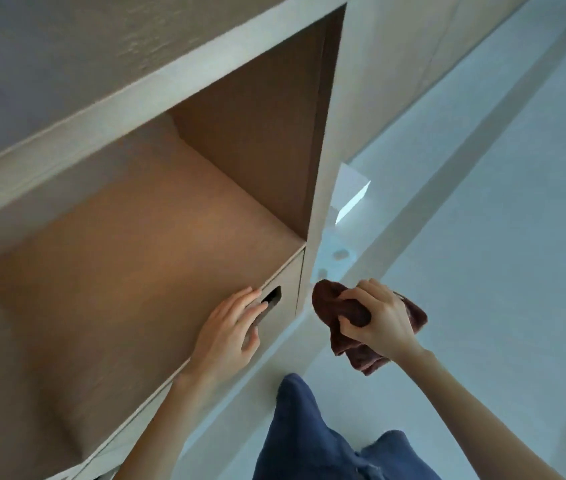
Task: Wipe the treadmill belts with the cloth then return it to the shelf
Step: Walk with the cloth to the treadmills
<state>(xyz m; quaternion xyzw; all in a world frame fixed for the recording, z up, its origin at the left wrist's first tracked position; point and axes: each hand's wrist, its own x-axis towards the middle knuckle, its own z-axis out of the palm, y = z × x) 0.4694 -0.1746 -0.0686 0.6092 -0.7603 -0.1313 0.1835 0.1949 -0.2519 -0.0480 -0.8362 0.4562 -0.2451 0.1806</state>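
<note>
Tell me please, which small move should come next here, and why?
Probably the right hand should carry the cloth leftward, over the front edge of the shelf, and set it down there. The cloth is bunched in that hand, out past the shelf's right wall, above the floor. The shelf shows bare wood, and the left hand rests at its edge by the cutout.

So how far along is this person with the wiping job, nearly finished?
No treadmill is in view, so whether the wiping is done can't be judged. In hand: the right hand grips the bunched dark red cloth beside the wooden shelf, above the floor. The left hand rests at the shelf's front edge, fingers by a cut-out handle. Left: the cloth isn't on the shelf yet.
</note>
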